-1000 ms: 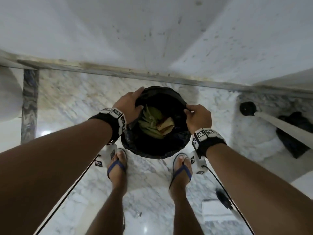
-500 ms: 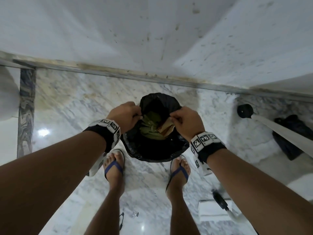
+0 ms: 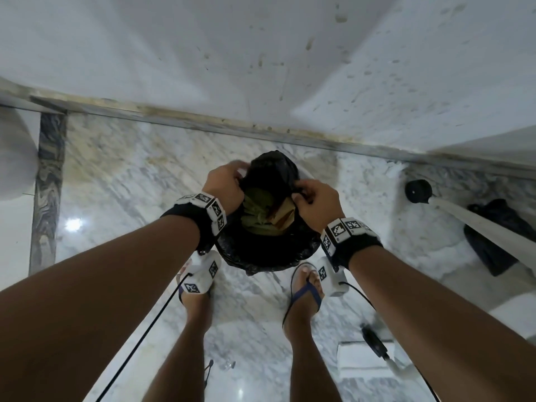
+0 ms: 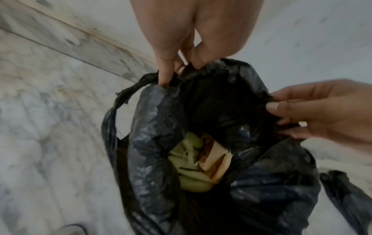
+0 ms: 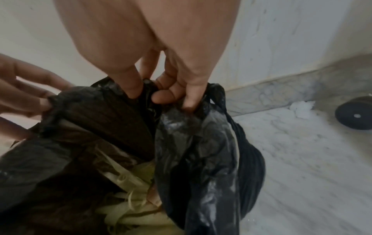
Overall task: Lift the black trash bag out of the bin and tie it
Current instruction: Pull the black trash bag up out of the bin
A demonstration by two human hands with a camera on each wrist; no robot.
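The black trash bag (image 3: 269, 175) stands on the marble floor between my feet, its mouth drawn up and narrowed. My left hand (image 3: 239, 177) pinches the left edge of the mouth, and my right hand (image 3: 301, 195) pinches the right edge. In the left wrist view, my left hand (image 4: 181, 73) grips the rim beside a loop handle (image 4: 120, 98). In the right wrist view, my right hand (image 5: 159, 97) clasps gathered plastic. Green peels and brown paper (image 4: 201, 160) lie inside. Crumpled black plastic (image 3: 261, 256) hides the bin.
A white wall (image 3: 261, 68) rises just behind the bag. To the right, a black round object (image 3: 417, 191) on a white handle and another black bag (image 3: 493, 236) lie on the floor. A white folded item (image 3: 362, 358) lies near my right foot.
Both hands have come closer together and risen, pulling the bag's wide mouth into a narrow, taller opening. The camera view has shifted slightly.
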